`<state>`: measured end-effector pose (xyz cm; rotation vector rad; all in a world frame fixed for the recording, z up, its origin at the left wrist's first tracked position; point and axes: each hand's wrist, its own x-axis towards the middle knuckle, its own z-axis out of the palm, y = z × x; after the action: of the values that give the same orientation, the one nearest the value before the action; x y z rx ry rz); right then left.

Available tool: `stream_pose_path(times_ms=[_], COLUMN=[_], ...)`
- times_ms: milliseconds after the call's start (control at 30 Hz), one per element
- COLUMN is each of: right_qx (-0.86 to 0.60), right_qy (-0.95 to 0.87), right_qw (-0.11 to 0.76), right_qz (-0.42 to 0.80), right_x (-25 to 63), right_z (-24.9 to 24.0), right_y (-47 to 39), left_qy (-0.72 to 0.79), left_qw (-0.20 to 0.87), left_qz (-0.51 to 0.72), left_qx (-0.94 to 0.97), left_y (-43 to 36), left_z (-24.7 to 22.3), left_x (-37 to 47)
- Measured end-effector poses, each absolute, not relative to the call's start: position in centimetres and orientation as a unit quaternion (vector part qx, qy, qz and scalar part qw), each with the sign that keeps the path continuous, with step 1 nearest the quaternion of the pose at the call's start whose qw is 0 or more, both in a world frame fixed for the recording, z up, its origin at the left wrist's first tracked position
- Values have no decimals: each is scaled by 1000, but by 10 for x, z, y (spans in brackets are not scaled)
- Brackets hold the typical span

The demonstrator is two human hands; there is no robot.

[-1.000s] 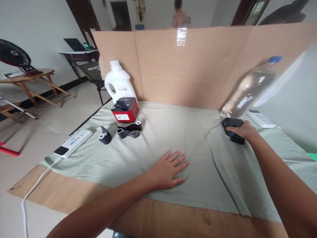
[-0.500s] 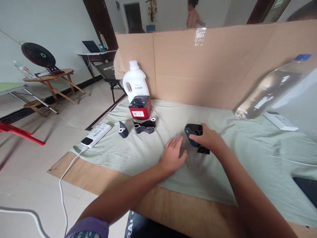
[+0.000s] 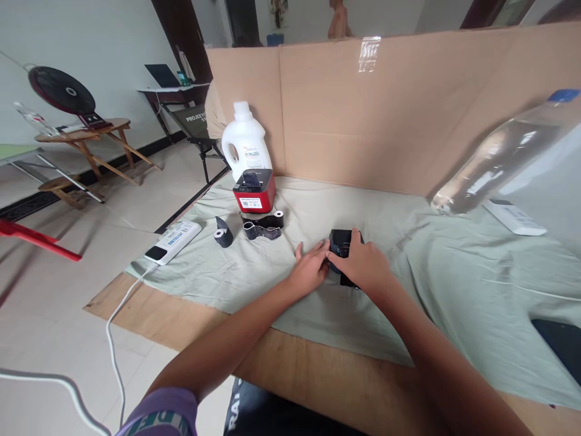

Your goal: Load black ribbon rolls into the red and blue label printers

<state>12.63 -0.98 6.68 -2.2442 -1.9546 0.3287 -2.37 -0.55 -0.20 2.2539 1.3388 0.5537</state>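
Black device (image 3: 339, 238) rests on the cloth (image 3: 299, 321) near the middle of the bench (image 3: 313, 363), with a dark strip (image 3: 347, 281) at its near side. The right hand (image 3: 365, 263) pinches the device between thumb and fingers, covering part of its top. The left hand (image 3: 309, 269) has bent fingers against its left side; whether they grip, I cannot tell. Farther left lie three black rolls (image 3: 223, 236), with a red box (image 3: 259, 198) and white jug (image 3: 247, 145) behind; at far right leans a clear bottle (image 3: 503, 154).

The device (image 3: 340, 235) looks plastic, the cloth (image 3: 308, 203) matt.
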Motion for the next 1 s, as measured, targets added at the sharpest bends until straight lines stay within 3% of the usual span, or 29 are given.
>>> stream_pose_path(times_ms=[367,600,767,1000], right_qx=[-720,-634,-598,-617], right_qy=[-672,-720,-637,-555], right_qw=[81,263,433,499], right_qz=[152,107,223,250], right_x=[155,186,190,189], right_z=[59,35,8,-3], right_y=[3,38,43,44], left_qy=[491,491,490,466], left_qw=[215,218,208,181], left_qz=[202,209,207,174], left_qx=[820,817,821,848], left_y=[-2,-1,4,15], left_z=[-7,-4,-5,-2], left_x=[-20,-22,-25,-26])
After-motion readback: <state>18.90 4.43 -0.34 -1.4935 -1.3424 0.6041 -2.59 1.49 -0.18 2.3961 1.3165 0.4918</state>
